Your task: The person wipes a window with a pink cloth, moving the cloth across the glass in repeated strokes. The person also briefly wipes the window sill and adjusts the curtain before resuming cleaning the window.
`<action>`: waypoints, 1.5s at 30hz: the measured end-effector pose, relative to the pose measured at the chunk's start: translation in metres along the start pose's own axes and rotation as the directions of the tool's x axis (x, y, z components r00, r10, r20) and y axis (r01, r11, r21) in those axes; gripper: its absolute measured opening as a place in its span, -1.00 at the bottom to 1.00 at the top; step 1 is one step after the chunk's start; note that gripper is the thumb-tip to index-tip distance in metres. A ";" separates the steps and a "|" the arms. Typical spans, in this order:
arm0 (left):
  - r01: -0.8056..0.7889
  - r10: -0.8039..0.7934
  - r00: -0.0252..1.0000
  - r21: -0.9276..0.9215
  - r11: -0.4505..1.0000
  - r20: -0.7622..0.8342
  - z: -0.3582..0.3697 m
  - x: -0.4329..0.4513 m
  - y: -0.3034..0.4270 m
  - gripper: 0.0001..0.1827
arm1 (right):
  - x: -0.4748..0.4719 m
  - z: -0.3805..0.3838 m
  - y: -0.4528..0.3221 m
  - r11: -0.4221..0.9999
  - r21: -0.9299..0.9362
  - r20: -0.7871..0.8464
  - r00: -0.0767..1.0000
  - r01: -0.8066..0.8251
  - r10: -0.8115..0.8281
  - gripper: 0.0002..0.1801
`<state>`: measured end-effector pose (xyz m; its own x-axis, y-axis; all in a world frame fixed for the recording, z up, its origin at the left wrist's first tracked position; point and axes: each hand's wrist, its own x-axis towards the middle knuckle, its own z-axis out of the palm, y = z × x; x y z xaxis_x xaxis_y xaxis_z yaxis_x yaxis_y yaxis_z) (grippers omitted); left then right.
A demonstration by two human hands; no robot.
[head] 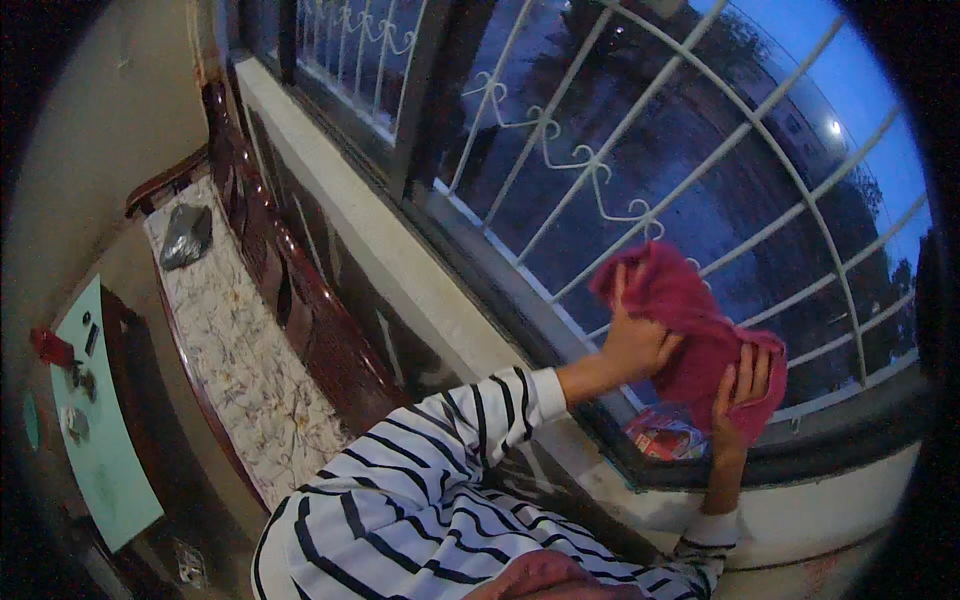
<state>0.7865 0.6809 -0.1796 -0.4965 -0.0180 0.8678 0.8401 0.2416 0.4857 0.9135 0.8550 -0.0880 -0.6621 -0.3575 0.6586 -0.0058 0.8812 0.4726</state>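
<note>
A magenta cloth (pixel 701 322) is bunched and stretched between my two hands in front of the window grille (pixel 592 161). My left hand (pixel 637 341) grips its left part, with a finger pointing up along the fabric. My right hand (pixel 742 386) holds the lower right end, its fingers curled over the folds. Just below the cloth, a clear plastic packet with red printing (pixel 667 435) sits in the corner of the window frame. Part of the packet is hidden behind the cloth and my right arm.
A wooden bench with a floral cushion (pixel 240 322) runs along the wall at left, bearing a dark plastic bag (pixel 187 236). Farther left stands a low table with a pale green top (pixel 120 450), with a red object (pixel 51 346) and small items on it. The pale window ledge (pixel 390 262) slants across the middle.
</note>
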 end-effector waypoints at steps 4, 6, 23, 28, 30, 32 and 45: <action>0.046 -0.032 0.976 0.061 0.997 -0.217 -0.012 0.070 -0.037 -0.52 | 0.055 0.023 -0.033 0.998 0.062 -0.116 0.993 -0.006 0.013 -0.58; 0.079 -0.064 0.981 0.073 0.994 -0.185 -0.018 0.081 -0.085 -0.52 | 0.096 0.034 -0.065 0.954 0.294 -0.149 0.989 0.054 -0.011 -0.59; 0.267 -0.304 0.929 -0.184 0.946 -0.213 -0.020 0.003 -0.180 -0.37 | 0.113 0.071 -0.141 0.417 0.850 0.286 0.947 -0.323 0.149 -0.66; -0.292 0.290 0.949 -0.001 0.956 0.122 0.013 0.006 -0.042 -0.39 | -0.046 0.053 -0.048 0.929 0.118 -0.240 0.898 -0.351 0.370 -0.71; -0.392 0.414 0.890 -0.143 0.909 0.191 0.043 -0.018 -0.001 -0.32 | -0.115 0.055 -0.013 0.889 -0.023 -0.326 0.844 -0.458 0.427 -0.66; -0.462 0.523 0.812 -0.262 0.847 0.260 0.073 -0.044 0.025 -0.31 | -0.148 0.047 0.000 0.892 -0.063 -0.380 0.837 -0.448 0.394 -0.57; 0.064 -0.063 0.998 0.169 0.984 -0.012 0.046 -0.066 -0.080 -0.10 | -0.111 0.098 -0.108 0.889 0.201 -0.162 0.881 -0.411 0.444 -0.61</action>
<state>0.7421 0.7074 -0.2804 -0.5456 -0.0449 0.8369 0.7577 0.4002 0.5155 0.9140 0.8302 -0.2696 -0.4645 0.0260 0.8852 0.1164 0.9927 0.0319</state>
